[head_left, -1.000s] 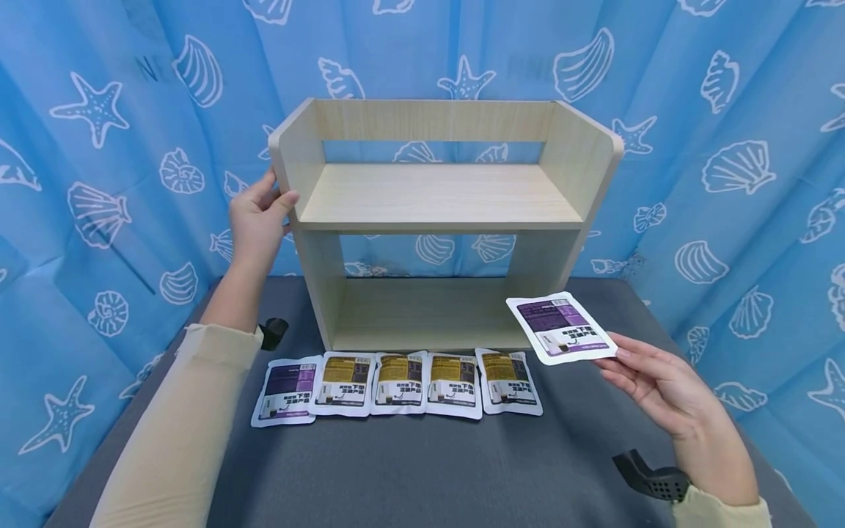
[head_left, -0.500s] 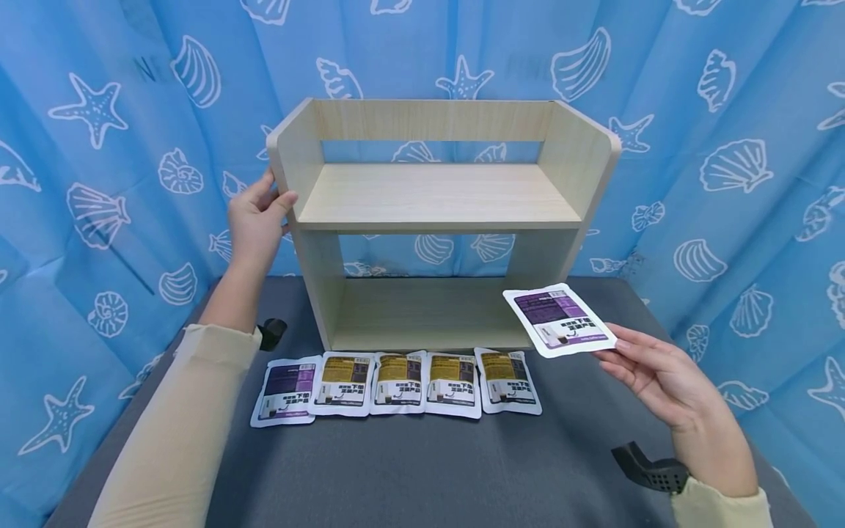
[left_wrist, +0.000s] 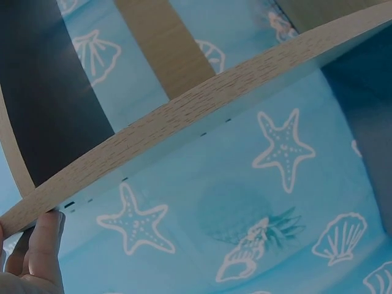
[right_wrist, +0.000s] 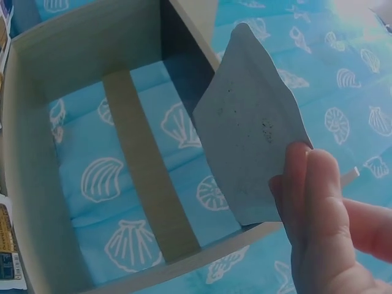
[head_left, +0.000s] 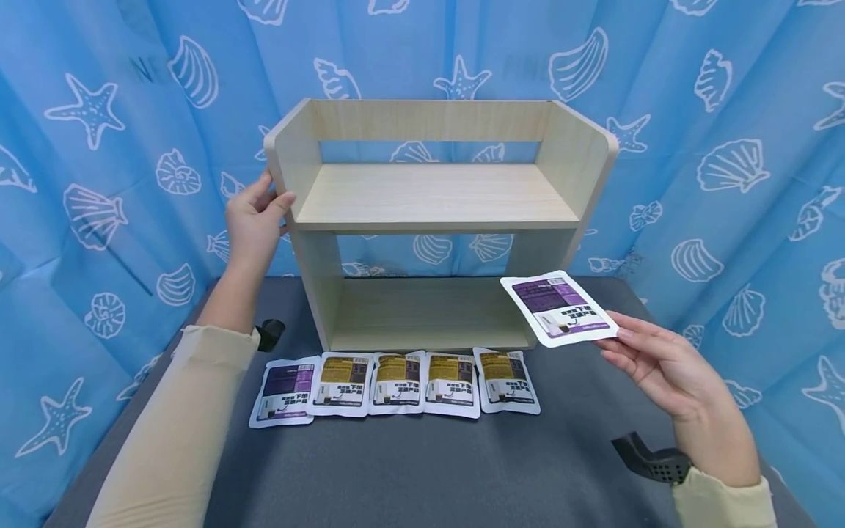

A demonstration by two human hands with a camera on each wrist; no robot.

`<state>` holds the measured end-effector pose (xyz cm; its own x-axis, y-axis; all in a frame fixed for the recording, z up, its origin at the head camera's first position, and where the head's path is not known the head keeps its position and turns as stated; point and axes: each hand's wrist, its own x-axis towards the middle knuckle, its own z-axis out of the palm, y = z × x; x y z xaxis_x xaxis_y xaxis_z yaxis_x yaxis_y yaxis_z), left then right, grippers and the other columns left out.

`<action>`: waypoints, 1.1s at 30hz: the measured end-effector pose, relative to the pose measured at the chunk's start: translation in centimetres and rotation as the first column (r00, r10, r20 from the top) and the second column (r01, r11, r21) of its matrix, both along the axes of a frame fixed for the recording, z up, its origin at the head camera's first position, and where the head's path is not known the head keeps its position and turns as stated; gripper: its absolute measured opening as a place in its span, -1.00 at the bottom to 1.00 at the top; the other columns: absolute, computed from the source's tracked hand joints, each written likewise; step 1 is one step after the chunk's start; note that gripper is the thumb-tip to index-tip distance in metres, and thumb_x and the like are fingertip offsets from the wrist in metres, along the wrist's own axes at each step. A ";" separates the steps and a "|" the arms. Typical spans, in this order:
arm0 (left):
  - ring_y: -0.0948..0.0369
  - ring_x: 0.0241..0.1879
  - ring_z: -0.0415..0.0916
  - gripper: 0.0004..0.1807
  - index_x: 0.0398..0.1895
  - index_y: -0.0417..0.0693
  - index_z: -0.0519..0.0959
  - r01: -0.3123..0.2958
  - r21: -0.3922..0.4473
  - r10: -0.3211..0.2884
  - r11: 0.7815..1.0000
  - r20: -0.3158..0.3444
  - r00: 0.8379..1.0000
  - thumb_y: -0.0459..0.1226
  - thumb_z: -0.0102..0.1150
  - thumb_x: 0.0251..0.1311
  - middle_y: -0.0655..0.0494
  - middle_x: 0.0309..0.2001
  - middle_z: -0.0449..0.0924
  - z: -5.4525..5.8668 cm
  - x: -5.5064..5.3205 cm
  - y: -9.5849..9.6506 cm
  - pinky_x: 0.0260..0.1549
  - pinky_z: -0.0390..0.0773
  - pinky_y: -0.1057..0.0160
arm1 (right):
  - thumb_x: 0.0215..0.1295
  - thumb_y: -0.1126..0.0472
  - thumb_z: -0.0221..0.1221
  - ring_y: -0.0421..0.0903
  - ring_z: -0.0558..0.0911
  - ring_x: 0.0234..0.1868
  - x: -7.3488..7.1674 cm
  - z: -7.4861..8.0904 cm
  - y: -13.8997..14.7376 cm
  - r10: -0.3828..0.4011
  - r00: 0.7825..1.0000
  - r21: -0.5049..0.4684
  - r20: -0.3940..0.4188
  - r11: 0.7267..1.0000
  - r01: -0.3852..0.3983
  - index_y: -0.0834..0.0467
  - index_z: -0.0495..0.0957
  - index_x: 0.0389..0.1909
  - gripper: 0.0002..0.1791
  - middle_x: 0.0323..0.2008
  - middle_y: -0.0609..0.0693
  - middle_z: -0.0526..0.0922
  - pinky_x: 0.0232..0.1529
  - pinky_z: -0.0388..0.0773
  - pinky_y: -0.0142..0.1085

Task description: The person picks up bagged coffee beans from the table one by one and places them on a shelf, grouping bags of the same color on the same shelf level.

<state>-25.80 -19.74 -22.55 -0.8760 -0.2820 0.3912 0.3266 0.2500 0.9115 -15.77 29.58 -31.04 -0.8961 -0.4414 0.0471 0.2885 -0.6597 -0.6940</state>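
Note:
My left hand (head_left: 256,220) grips the left side panel of a two-tier wooden shelf (head_left: 436,224), thumb at the front edge and fingers behind; in the left wrist view its fingertips (left_wrist: 48,242) lie at the panel's edge. My right hand (head_left: 667,367) pinches a purple-and-white pouch (head_left: 560,308) by its right corner, holding it above the table at the shelf's lower right front. The pouch's plain pale back (right_wrist: 254,128) faces the right wrist camera. In front of the shelf lie another purple pouch (head_left: 285,391) and several yellow-brown pouches (head_left: 452,384) in a row.
A dark grey table (head_left: 409,469) carries the shelf and pouches. Behind and beside it hangs a blue curtain (head_left: 660,191) with white shells and starfish. The shelf has an upper board (head_left: 436,192) and a lower compartment (head_left: 422,312) with an open back.
My right hand has raised the purple pouch slightly, up toward the shelf's right side. The left hand keeps its hold on the side panel, and the row of pouches lies as before.

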 end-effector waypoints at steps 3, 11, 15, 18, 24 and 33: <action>0.11 0.24 0.42 -0.41 0.41 0.15 0.29 -0.001 -0.002 0.001 1.000 0.001 1.000 -0.22 0.16 0.32 -0.01 0.34 0.37 0.0 0.0 -0.1 0.04 0.52 0.02 | 0.50 0.51 -0.28 0.12 0.68 -0.06 0.0 0.4 -0.1 0.001 1.000 -0.008 -0.014 1.000 -0.001 0.36 0.59 0.06 -0.55 -0.01 0.27 0.64 -0.02 0.60 -0.16; 0.11 0.23 0.43 -0.42 0.41 0.15 0.30 -0.006 -0.004 0.006 1.000 -0.010 1.000 -0.24 0.15 0.33 -0.04 0.32 0.39 0.0 0.0 -0.1 0.04 0.51 0.02 | 0.51 0.51 -0.34 0.14 0.66 -0.03 -0.2 1.6 -0.2 0.046 0.996 -0.049 -0.070 0.998 -0.050 0.38 0.54 0.12 -0.53 0.04 0.29 0.60 0.01 0.58 -0.15; 0.10 0.22 0.44 -0.42 0.41 0.14 0.30 -0.004 -0.006 0.004 1.000 -0.018 1.000 -0.24 0.15 0.33 -0.04 0.31 0.40 -0.1 -0.1 -0.1 0.03 0.52 0.02 | 0.51 0.51 -0.35 0.14 0.65 -0.02 -0.4 2.3 -0.4 0.063 0.994 -0.048 -0.087 0.997 -0.067 0.38 0.52 0.14 -0.53 0.06 0.28 0.59 0.02 0.58 -0.15; 0.11 0.22 0.45 -0.42 0.41 0.13 0.30 0.002 -0.004 -0.002 1.000 -0.014 1.000 -0.24 0.15 0.32 -0.04 0.31 0.40 -0.1 0.0 -0.1 0.02 0.53 0.04 | 0.51 0.51 -0.36 0.15 0.65 0.00 -0.4 2.8 -0.5 0.077 0.992 -0.042 -0.102 0.996 -0.082 0.38 0.51 0.15 -0.52 0.07 0.28 0.58 0.02 0.58 -0.15; 0.10 0.23 0.43 -0.41 0.41 0.15 0.29 0.006 0.003 -0.006 1.000 -0.005 1.000 -0.23 0.16 0.33 -0.04 0.32 0.39 -0.1 0.0 -0.1 0.03 0.53 0.05 | 0.51 0.51 -0.35 0.16 0.63 0.02 -0.7 3.6 -0.7 0.067 0.991 -0.045 -0.114 0.996 -0.072 0.39 0.50 0.16 -0.53 0.09 0.29 0.57 0.04 0.57 -0.13; 0.11 0.22 0.44 -0.40 0.41 0.14 0.30 0.000 0.009 0.000 1.000 -0.013 1.000 -0.22 0.17 0.32 -0.04 0.32 0.40 -0.1 -0.1 -0.1 0.01 0.54 0.10 | 0.50 0.50 -0.27 0.16 0.65 -0.03 -1.1 4.6 -1.2 -0.007 0.999 -0.058 -0.040 0.998 0.005 0.37 0.54 0.11 -0.57 0.04 0.30 0.60 0.02 0.58 -0.11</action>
<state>-25.94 -19.82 -22.70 -0.8708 -0.2853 0.4003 0.3387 0.2418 0.9093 -16.89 28.34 -26.42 -0.8956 -0.4315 0.1085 0.2568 -0.7005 -0.6658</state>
